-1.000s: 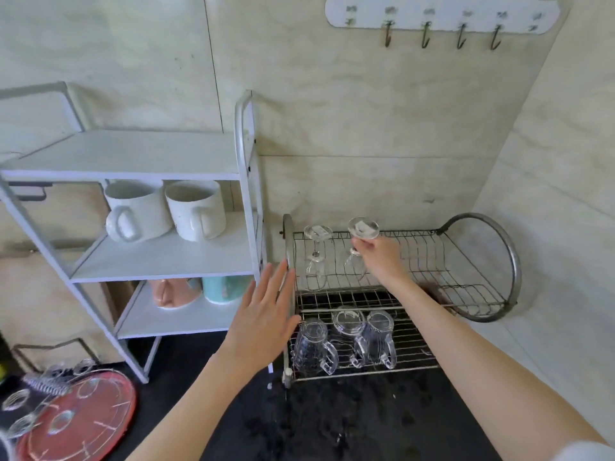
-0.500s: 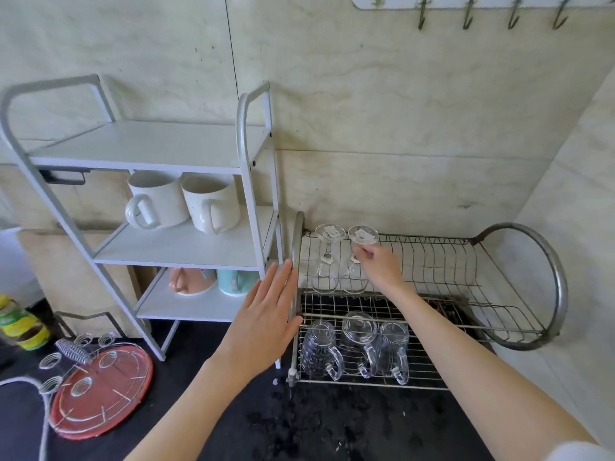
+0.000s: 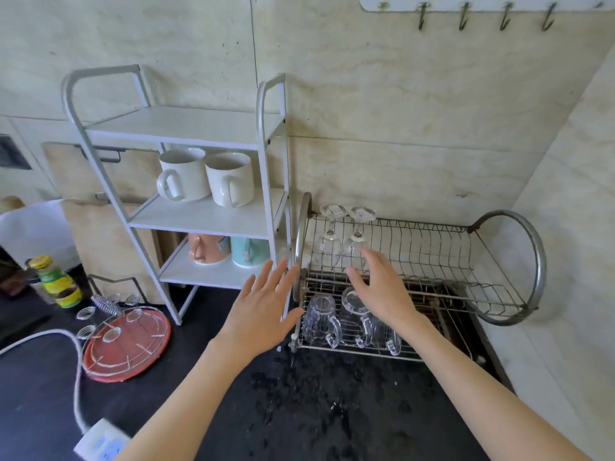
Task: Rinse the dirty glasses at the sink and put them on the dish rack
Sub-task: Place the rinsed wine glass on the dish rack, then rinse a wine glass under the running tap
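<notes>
A two-tier wire dish rack (image 3: 512, 267) stands on the black counter by the wall. Two stemmed glasses stand upside down at the left end of its upper tier, the left one (image 3: 330, 241) beside the right one (image 3: 358, 239). Three clear glass mugs (image 3: 321, 319) lie on the lower tier, partly hidden by my right hand. My right hand (image 3: 379, 291) hovers over the rack just in front of the stemmed glasses, fingers spread, holding nothing. My left hand (image 3: 264, 311) is held flat and open by the rack's left end hoop, empty.
A white three-shelf stand (image 3: 206, 214) with two white mugs, a pink cup and a teal cup stands left of the rack. A red round tray (image 3: 128, 347) with wire holders, a bottle (image 3: 58, 281) and a white cable lie at the left. The wet counter (image 3: 316, 404) lies in front.
My right hand has let go of the right stemmed glass, now standing upside down on the upper tier, and drawn back toward me. The view has shifted left and down.
</notes>
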Demonstrator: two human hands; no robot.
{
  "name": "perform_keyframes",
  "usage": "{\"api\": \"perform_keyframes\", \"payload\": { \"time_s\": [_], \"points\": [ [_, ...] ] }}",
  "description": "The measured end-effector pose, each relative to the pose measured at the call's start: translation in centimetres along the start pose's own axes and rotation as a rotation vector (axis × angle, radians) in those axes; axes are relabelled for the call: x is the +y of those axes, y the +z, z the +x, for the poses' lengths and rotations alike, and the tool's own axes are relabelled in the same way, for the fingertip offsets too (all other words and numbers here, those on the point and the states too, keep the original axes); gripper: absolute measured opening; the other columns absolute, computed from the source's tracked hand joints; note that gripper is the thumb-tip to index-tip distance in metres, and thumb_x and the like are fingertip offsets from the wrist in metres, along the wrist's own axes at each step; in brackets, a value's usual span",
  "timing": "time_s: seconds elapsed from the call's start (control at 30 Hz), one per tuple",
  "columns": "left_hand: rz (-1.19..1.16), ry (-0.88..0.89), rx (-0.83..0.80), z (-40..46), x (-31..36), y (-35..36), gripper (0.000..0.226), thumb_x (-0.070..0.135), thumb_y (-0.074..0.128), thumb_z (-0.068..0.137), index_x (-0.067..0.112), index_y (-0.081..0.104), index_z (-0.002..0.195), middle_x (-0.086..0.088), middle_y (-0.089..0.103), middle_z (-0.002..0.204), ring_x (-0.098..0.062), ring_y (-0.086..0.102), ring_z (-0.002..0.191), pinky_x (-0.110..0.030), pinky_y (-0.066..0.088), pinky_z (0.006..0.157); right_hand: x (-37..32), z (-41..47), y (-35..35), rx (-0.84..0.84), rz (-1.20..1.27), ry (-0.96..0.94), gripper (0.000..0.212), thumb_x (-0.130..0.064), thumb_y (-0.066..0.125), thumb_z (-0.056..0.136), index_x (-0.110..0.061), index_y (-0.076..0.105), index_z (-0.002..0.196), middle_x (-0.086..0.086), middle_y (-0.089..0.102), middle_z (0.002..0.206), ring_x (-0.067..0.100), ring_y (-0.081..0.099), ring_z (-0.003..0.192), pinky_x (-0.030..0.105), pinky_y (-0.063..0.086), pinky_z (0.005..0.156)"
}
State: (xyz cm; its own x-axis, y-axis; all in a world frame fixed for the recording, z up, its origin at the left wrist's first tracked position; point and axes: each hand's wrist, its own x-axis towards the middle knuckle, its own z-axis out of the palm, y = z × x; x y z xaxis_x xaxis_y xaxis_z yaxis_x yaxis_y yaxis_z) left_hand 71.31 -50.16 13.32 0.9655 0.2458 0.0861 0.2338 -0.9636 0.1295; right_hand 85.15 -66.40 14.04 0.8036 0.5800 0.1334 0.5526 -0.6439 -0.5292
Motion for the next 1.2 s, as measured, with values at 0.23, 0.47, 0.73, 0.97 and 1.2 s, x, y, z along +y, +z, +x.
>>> {"api": "perform_keyframes", "payload": {
  "time_s": [0.23,0.47,0.73,0.97,1.2],
  "points": [
    [-0.070,-0.042,0.090,-10.9,-0.3,1.4,0.073,0.058,0.013,0.084,0.022,0.021,0.147,-0.001,0.017,0.155,-0.023,0.012,0.144,-0.033,0.005,0.110,-5.3,-9.8,3.0,-0.033,-0.079,-0.180,0.059,-0.045,0.040,0.096,-0.021,0.023,0.148,-0.005,0.022,0.154,0.011,0.017,0.142,0.024,0.015,0.114],
    [-0.042,-0.153,0.144,-24.1,-4.5,2.0,0.056,0.045,0.035,0.087,0.013,0.052,0.130,-0.009,0.053,0.135,-0.031,0.049,0.125,-0.045,0.043,0.096,-13.1,-19.6,8.4,-0.100,-0.122,-0.336,0.059,-0.046,0.041,0.095,-0.021,0.028,0.147,-0.003,0.027,0.153,0.013,0.023,0.141,0.024,0.014,0.114],
    [0.006,-0.474,0.132,-41.3,-11.6,0.3,0.056,0.047,0.034,0.086,0.014,0.053,0.127,-0.009,0.055,0.132,-0.032,0.052,0.122,-0.046,0.047,0.092,-25.4,-27.6,16.1,-0.284,-0.044,-0.568,0.061,-0.051,0.036,0.090,-0.013,0.046,0.137,0.007,0.046,0.141,0.026,0.045,0.129,0.043,0.036,0.108],
    [0.002,-0.803,0.177,-52.0,-19.1,-1.1,0.058,0.049,0.036,0.087,0.015,0.051,0.131,-0.009,0.051,0.136,-0.032,0.045,0.128,-0.048,0.045,0.097,-37.7,-30.1,23.8,-0.412,0.057,-0.785,0.066,-0.054,0.036,0.087,-0.012,0.047,0.137,0.008,0.046,0.142,0.025,0.042,0.132,0.044,0.033,0.110],
    [0.025,-1.018,0.224,-55.2,-29.1,-2.9,0.061,0.053,0.031,0.088,0.016,0.047,0.134,-0.008,0.047,0.140,-0.031,0.041,0.131,-0.047,0.036,0.102,-48.5,-26.7,31.7,-0.545,0.013,-1.008,0.058,-0.045,0.040,0.096,-0.023,0.025,0.148,-0.002,0.024,0.154,0.011,0.018,0.143,0.033,0.011,0.119]
  ]
}}
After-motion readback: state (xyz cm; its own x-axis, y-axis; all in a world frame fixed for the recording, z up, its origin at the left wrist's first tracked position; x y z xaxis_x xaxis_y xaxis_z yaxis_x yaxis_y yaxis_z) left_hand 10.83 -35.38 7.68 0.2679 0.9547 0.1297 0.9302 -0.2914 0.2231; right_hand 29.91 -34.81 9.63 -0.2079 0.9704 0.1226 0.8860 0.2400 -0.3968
